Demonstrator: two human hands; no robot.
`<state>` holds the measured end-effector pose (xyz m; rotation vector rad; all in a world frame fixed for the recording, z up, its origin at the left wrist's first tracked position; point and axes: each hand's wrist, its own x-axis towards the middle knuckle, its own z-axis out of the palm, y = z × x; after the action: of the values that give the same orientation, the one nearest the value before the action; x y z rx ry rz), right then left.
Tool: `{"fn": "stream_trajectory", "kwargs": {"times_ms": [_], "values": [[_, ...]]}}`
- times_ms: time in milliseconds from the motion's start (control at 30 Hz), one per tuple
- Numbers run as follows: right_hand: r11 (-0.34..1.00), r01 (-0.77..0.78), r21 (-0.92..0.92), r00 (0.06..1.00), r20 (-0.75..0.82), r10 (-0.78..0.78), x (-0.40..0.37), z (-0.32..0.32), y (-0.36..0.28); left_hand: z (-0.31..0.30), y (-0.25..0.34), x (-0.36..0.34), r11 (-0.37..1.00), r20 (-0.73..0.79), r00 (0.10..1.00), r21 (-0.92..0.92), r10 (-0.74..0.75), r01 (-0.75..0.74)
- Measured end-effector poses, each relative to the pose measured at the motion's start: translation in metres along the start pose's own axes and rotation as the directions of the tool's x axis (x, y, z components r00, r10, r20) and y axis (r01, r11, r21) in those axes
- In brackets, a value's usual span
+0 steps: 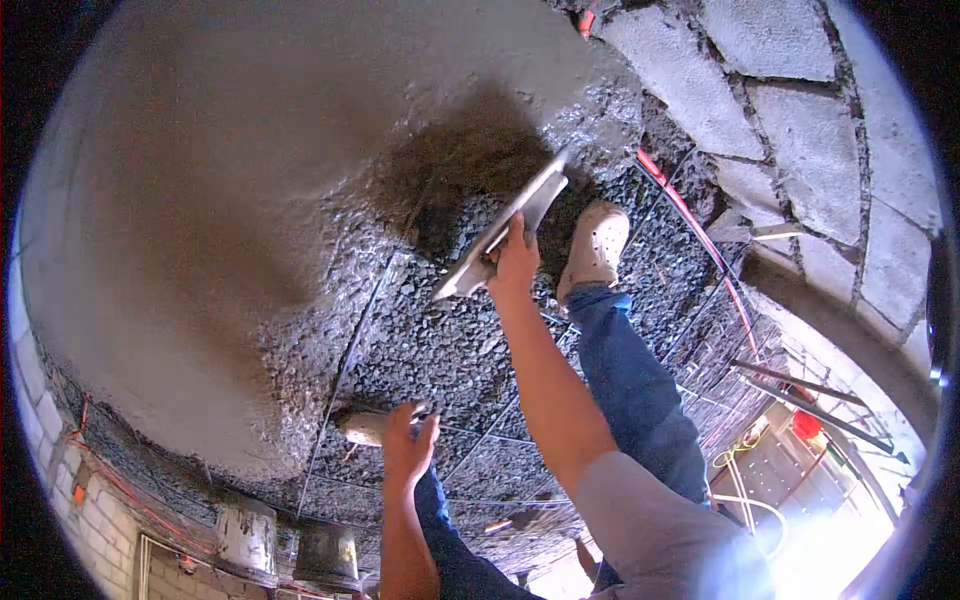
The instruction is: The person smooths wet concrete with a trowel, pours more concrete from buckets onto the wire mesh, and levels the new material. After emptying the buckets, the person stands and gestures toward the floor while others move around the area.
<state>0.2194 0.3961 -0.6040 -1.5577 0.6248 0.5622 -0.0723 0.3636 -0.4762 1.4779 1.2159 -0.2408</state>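
Note:
My right hand (515,262) is wrapped round the handle of a long, flat finishing trowel (545,195). Its blade is tilted, with the far end close over the ragged edge of wet grey concrete (240,150). Lower down, my left hand (408,447) hangs over the gravel (450,345) with fingers apart, overlapping my left shoe (362,428) in this view. My other light clog (597,243) stands on the gravel just right of the trowel.
Thin dark bars (352,345) cross the gravel. A red conduit (690,215) runs beside the block wall (810,150) at right. Two buckets (246,540) (327,555) stand at lower left. Long dark bars (815,405) lie at lower right near a bright opening.

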Motion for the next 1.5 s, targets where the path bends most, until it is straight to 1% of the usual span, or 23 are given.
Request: {"fn": "stream_trajectory", "kwargs": {"times_ms": [100,167,233,300,400,433,500,533,567,633,667,733,767,833,867,967,1100,1167,1300,1333,1367,1433,1500], "values": [[0.999,0.019,0.047,1.000,0.010,-0.019,0.001,0.034,0.003,-0.013,-0.013,0.001,0.996,-0.016,1.000,0.090,-0.001,0.003],[0.998,0.041,0.049,0.991,0.123,-0.047,0.006,0.055,0.008,-0.016,-0.011,0.001,0.993,0.000,0.998,0.095,-0.064,0.064],[0.998,0.027,-0.052,0.992,0.121,-0.021,-0.001,0.085,0.001,-0.016,-0.011,0.000,0.991,-0.061,0.997,0.123,0.056,-0.049],[0.995,0.019,-0.102,0.994,0.109,-0.008,0.003,0.113,0.003,-0.014,-0.010,0.000,0.991,-0.065,0.997,0.124,0.052,-0.044],[0.958,0.244,-0.151,0.969,0.085,-0.233,0.006,0.140,0.009,-0.009,-0.009,0.002,0.995,-0.053,0.998,0.088,0.044,-0.039],[0.958,0.242,-0.156,0.969,0.082,-0.231,0.001,0.138,0.004,-0.007,-0.008,0.001,0.998,-0.045,0.998,0.050,0.038,-0.035],[0.950,0.192,-0.247,0.969,0.203,-0.143,-0.011,0.131,-0.011,0.000,-0.010,0.004,0.998,-0.037,0.999,0.059,0.032,-0.029],[0.893,0.280,-0.354,0.944,0.270,-0.188,-0.006,0.120,-0.013,0.002,-0.011,0.006,0.997,-0.033,0.999,0.073,0.025,-0.022],[0.890,0.285,-0.356,0.941,0.283,-0.187,-0.004,0.106,-0.013,0.003,-0.013,0.005,0.998,-0.044,0.999,0.065,0.022,-0.019],[0.509,0.670,-0.541,0.739,0.547,-0.392,-0.015,0.081,-0.043,0.008,-0.015,0.008,0.991,-0.024,1.000,0.132,0.007,-0.004],[0.500,0.676,-0.541,0.734,0.558,-0.389,-0.015,0.075,-0.060,0.014,-0.020,0.006,0.993,-0.059,0.998,0.122,0.017,-0.009],[0.029,0.803,-0.596,0.584,0.775,-0.244,-0.009,0.067,-0.097,0.015,-0.010,0.007,0.996,-0.065,0.998,0.085,-0.009,0.015],[-0.138,0.897,-0.419,0.370,0.886,-0.279,0.019,0.062,-0.097,0.017,-0.007,0.006,0.997,-0.065,0.997,0.062,-0.039,0.043],[-0.333,0.870,-0.364,0.381,0.925,-0.017,0.047,0.070,-0.123,0.026,-0.008,0.007,0.999,-0.107,0.994,0.028,-0.022,0.025],[-0.338,0.900,-0.274,0.297,0.955,0.015,0.071,0.075,-0.125,0.029,-0.003,0.008,0.997,-0.077,0.994,0.030,-0.072,0.074],[-0.370,0.908,-0.198,0.211,0.978,-0.007,0.101,0.108,-0.138,0.042,0.001,0.015,0.993,-0.087,0.990,0.024,-0.113,0.115],[-0.418,0.893,-0.165,0.194,0.981,0.027,0.118,0.178,-0.158,0.046,0.021,0.027,0.993,-0.125,0.985,-0.015,-0.118,0.117],[-0.403,0.900,-0.164,0.163,0.986,-0.036,0.135,0.212,-0.165,0.053,0.026,0.034,0.990,-0.194,0.971,-0.053,-0.136,0.128],[-0.385,0.882,-0.272,0.184,0.950,-0.251,0.165,0.268,-0.195,0.063,0.035,0.041,0.986,-0.182,0.973,-0.106,-0.145,0.127],[-0.329,0.889,-0.318,0.234,0.934,-0.271,0.167,0.270,-0.206,0.063,0.039,0.042,0.989,-0.202,0.972,-0.115,-0.116,0.094],[-0.330,0.904,-0.272,0.160,0.931,-0.328,0.169,0.267,-0.215,0.065,0.039,0.042,0.988,-0.204,0.972,-0.119,-0.119,0.096],[-0.275,0.923,-0.268,0.173,0.930,-0.325,0.161,0.248,-0.223,0.066,0.039,0.043,0.996,-0.203,0.976,-0.058,-0.084,0.074],[-0.242,0.907,-0.346,0.313,0.936,-0.163,0.138,0.218,-0.221,0.064,0.041,0.042,0.993,-0.176,0.977,-0.043,-0.119,0.114]]}}
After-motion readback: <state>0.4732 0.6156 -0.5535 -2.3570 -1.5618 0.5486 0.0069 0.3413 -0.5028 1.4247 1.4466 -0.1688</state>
